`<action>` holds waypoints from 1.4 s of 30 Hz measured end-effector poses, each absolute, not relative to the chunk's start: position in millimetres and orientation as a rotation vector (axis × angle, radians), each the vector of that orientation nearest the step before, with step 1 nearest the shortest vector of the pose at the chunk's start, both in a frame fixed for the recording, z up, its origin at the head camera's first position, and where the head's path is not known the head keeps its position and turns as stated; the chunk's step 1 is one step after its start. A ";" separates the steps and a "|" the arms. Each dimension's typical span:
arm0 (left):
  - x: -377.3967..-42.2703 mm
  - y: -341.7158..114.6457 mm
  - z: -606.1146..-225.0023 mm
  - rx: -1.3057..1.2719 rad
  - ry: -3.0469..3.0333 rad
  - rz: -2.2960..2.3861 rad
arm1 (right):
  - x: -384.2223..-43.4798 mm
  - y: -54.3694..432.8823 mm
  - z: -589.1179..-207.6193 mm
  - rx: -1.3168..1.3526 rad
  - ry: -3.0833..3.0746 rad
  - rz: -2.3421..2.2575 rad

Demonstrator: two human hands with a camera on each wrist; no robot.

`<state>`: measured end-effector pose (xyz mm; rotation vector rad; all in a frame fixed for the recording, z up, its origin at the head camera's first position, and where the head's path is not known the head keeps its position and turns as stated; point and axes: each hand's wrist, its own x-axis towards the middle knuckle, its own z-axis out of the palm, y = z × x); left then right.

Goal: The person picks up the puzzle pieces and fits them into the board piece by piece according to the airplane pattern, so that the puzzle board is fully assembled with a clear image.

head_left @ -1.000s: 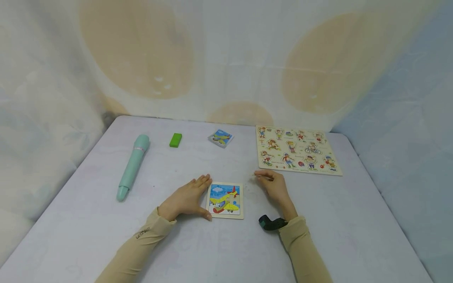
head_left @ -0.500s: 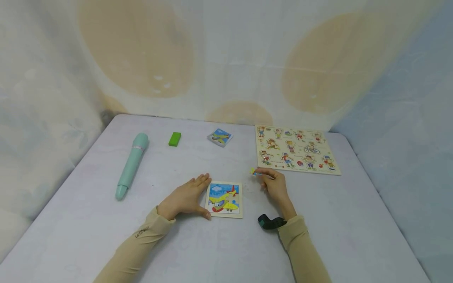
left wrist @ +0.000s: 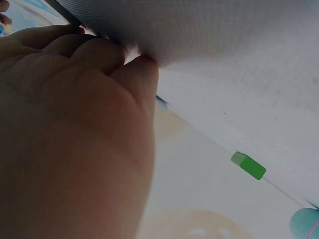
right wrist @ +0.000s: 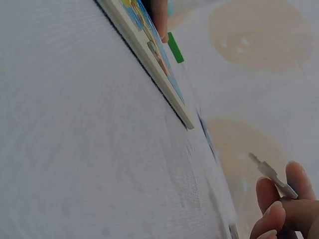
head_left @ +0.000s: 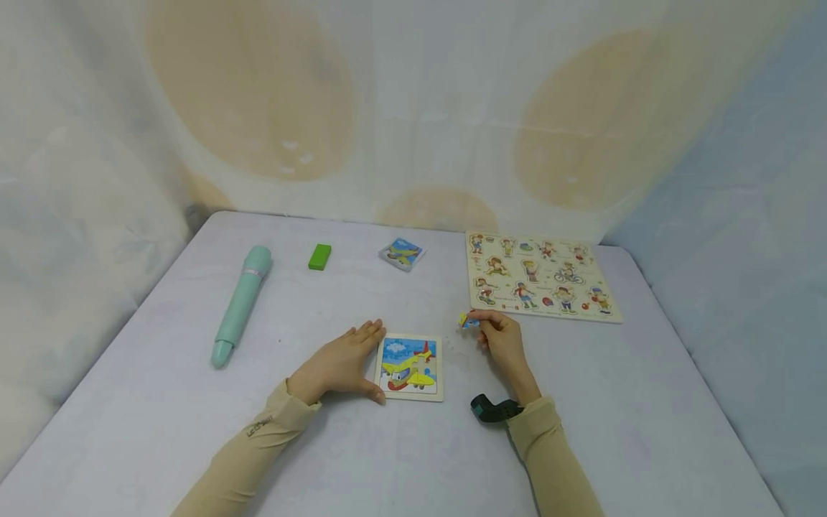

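Observation:
In the head view a small square jigsaw puzzle (head_left: 410, 346) with a yellow airplane picture lies on the table, with a patch of bare wood right of the middle. My left hand (head_left: 339, 365) rests at its left side, fingers fairly straight at the upper corner and thumb at the lower one. To the right of the board, my right hand (head_left: 504, 345) pinches a small yellow-and-blue puzzle piece (head_left: 466, 322) between thumb and fingers. Seen from the right wrist, that puzzle piece (right wrist: 271, 174) appears nearly edge-on, away from the board (right wrist: 187, 119).
Behind the right hand lies a wooden peg board (head_left: 543, 276) with child figures. A small airplane picture card (head_left: 403, 253) and a green block (head_left: 319, 257) are farther back. On the left lies a mint-green microphone-shaped thing (head_left: 242, 305). Curtains rise behind the table.
The puzzle piece in my right hand has turned from edge-on so its coloured face shows to the head camera. My left hand and the puzzle board stay in place.

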<state>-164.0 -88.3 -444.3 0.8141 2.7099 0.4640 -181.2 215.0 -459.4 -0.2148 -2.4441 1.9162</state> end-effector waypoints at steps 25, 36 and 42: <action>-162.4 -89.5 -447.8 0.835 2.739 0.466 | -182.1 212.8 -463.7 -0.152 -2.437 1.933; -163.0 -89.3 -446.9 0.836 2.726 0.474 | -180.1 206.4 -463.4 0.071 -2.790 1.721; -163.7 -89.4 -446.5 0.846 2.730 0.466 | -174.3 195.6 -456.6 0.383 -2.934 1.686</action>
